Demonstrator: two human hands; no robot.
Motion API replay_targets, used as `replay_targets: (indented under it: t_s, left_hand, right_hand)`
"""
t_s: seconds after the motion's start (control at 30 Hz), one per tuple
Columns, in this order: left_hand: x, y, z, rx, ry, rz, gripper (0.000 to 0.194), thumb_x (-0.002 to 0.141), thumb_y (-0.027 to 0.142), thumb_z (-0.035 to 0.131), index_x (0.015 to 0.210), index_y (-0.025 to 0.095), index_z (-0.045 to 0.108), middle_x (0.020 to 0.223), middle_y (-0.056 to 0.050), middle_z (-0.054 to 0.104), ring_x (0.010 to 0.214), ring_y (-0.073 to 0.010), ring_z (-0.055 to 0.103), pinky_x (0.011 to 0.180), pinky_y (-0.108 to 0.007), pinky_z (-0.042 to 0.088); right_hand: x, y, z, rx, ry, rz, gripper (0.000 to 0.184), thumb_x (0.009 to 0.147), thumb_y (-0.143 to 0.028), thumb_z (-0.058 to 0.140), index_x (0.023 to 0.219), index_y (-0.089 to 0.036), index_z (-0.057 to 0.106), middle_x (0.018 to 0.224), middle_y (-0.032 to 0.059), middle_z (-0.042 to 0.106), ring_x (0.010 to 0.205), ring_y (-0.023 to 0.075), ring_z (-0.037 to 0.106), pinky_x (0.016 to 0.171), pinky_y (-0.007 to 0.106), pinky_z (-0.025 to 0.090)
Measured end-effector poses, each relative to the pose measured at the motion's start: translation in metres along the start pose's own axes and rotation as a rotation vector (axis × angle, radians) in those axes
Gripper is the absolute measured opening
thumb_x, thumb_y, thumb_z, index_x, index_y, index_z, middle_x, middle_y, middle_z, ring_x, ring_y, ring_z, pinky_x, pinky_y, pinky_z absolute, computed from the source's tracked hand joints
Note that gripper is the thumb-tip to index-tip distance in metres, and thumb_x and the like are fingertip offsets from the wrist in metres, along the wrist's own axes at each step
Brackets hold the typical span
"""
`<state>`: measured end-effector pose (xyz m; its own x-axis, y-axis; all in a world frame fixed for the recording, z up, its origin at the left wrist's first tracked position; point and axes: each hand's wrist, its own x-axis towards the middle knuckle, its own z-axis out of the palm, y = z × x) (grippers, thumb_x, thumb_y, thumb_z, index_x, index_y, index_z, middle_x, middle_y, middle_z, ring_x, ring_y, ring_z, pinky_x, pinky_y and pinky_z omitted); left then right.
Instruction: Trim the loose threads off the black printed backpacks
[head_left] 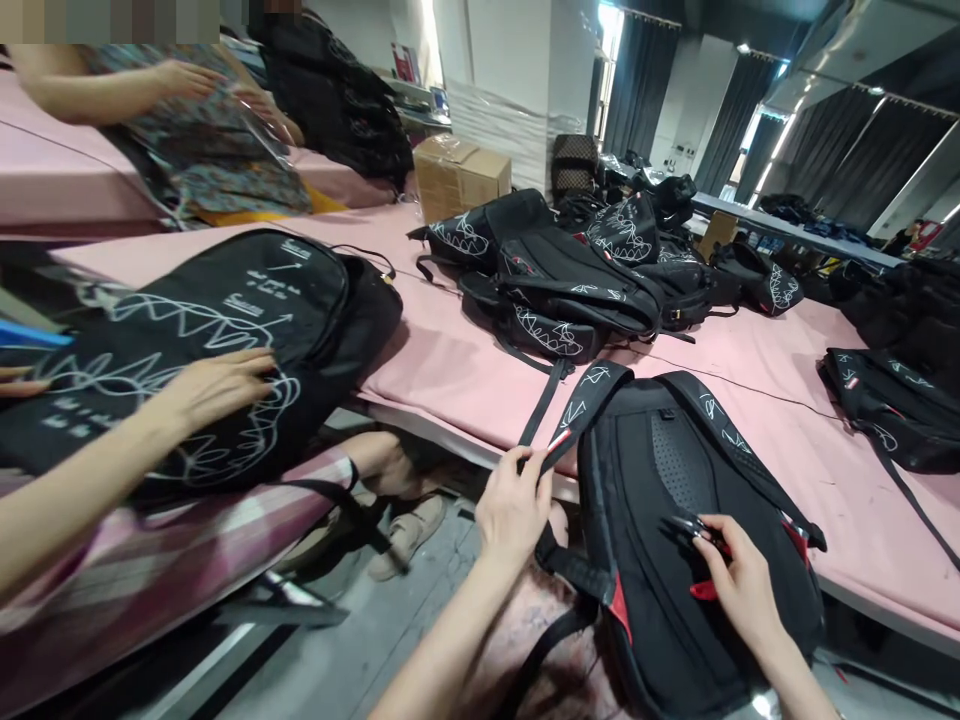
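Observation:
A black backpack lies with its back panel up, leaning over the table's front edge toward me. White scribbles mark its shoulder straps, and red patches show at its lower sides. My left hand is closed on the shoulder strap at the left, by a small red-and-white tag. Over the back panel, my right hand is closed around thread snips with dark metal blades and red on the handle. Their tips point left, just above the panel; whether they touch it I cannot tell.
A pink-covered table carries a pile of black backpacks and another backpack at right. On my left, a co-worker's hand rests on a scribbled backpack. Behind stand a cardboard box and another person.

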<state>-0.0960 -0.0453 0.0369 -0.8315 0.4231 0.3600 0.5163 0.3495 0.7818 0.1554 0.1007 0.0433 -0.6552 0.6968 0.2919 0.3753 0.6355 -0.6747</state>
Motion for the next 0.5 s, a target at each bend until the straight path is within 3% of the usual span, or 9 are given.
replay_targets:
  t_s: [0.1, 0.23, 0.4, 0.5]
  left_hand:
    - [0.017, -0.006, -0.004, -0.296, -0.111, -0.166, 0.019, 0.070, 0.033, 0.059, 0.080, 0.020, 0.069, 0.084, -0.006, 0.068, 0.086, -0.0242, 0.059, 0.079, -0.035, 0.046]
    - [0.032, -0.002, -0.005, -0.455, -0.230, -0.277, 0.037, 0.067, 0.049, 0.056, 0.071, 0.014, 0.068, 0.060, -0.005, 0.066, 0.055, -0.0192, 0.060, 0.052, -0.030, 0.048]
    - [0.063, 0.019, -0.008, -0.564, -0.316, -0.318, 0.050, 0.056, 0.060, 0.061, 0.066, 0.011, 0.066, 0.050, -0.002, 0.059, 0.042, -0.0135, 0.051, 0.042, -0.026, 0.042]
    - [0.094, 0.034, -0.012, -0.529, -0.291, -0.275, 0.047, 0.055, 0.056, 0.064, 0.068, 0.010, 0.065, 0.053, 0.001, 0.060, 0.048, -0.0106, 0.050, 0.048, -0.022, 0.040]
  right_hand:
    - [-0.013, 0.011, -0.012, 0.005, 0.031, 0.086, 0.027, 0.086, -0.042, 0.047, 0.099, -0.020, 0.056, 0.095, 0.0067, 0.063, 0.085, 0.0218, 0.060, 0.075, 0.032, 0.048]
    - [-0.030, 0.044, -0.035, -0.017, 0.136, 0.230, 0.033, 0.082, -0.048, 0.051, 0.101, -0.021, 0.056, 0.099, 0.0060, 0.063, 0.090, 0.0228, 0.059, 0.079, 0.032, 0.047]
    - [-0.041, 0.094, -0.074, 0.035, 0.325, 0.382, 0.043, 0.075, -0.051, 0.057, 0.103, -0.018, 0.058, 0.101, 0.0072, 0.064, 0.093, 0.0250, 0.058, 0.082, 0.033, 0.045]
    - [-0.045, 0.107, -0.090, 0.108, 0.360, 0.429, 0.050, 0.070, -0.051, 0.063, 0.104, -0.015, 0.059, 0.101, 0.0095, 0.065, 0.094, 0.0267, 0.058, 0.086, 0.037, 0.044]
